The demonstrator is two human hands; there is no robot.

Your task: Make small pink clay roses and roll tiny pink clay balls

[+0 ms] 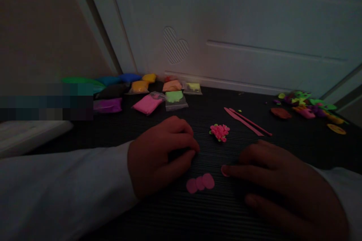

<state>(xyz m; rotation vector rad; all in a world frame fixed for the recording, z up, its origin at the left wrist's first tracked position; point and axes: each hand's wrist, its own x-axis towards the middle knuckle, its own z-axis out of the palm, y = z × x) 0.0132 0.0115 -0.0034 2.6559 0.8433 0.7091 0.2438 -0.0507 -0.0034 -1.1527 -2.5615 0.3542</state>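
Observation:
My left hand [164, 154] rests on the dark table with curled fingers, thumb and index tips together; I see nothing between them. Just below its fingertips lie three flat pink clay discs [200, 183], overlapping in a row. My right hand [283, 184] has its index finger stretched out, the tip pressing on a small pink clay disc [224, 172] that is partly hidden under it. Its thumb is apart from the index finger. Beyond and between both hands sits a small pink clay flower cluster [220, 131] with bits of green at its edges.
Two pink modelling tools [246, 122] lie behind my right hand. Bags of coloured clay, including a pink one [148, 103] and a green one [174, 98], line the back left. Several colourful clay pieces [304, 107] are heaped at the back right. A white panelled door [237, 22] stands behind.

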